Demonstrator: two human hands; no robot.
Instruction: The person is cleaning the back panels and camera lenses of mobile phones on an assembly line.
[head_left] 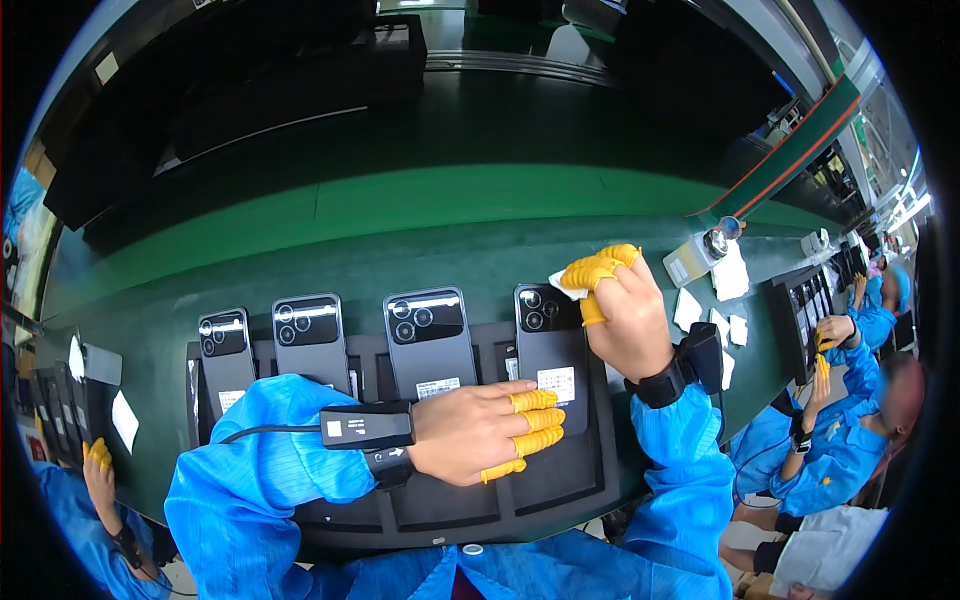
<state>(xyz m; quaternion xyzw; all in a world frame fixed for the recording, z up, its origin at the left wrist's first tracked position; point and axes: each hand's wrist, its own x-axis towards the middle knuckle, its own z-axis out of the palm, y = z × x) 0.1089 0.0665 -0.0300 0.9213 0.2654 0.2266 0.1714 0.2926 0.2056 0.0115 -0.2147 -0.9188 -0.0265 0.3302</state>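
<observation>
Several dark phones lie back-up in a row on a black tray point(560, 490). My left hand point(485, 432), with yellow finger cots, lies flat on the lower end of the rightmost phone point(550, 352), pinning it down. My right hand point(622, 305) pinches a small white wipe point(562, 284) between its yellow-capped fingertips, right at the top right corner of that phone near its camera lenses. Both wrists wear black bands, and my sleeves are blue. The other phones point(428, 340) sit untouched to the left.
A green conveyor belt point(400, 215) runs behind the tray. A small bottle point(716, 243) and loose white wipes point(728, 275) lie to the right. A co-worker in blue point(850, 420) handles another black tray point(800, 310) at right; another person's hand point(98, 470) is at lower left.
</observation>
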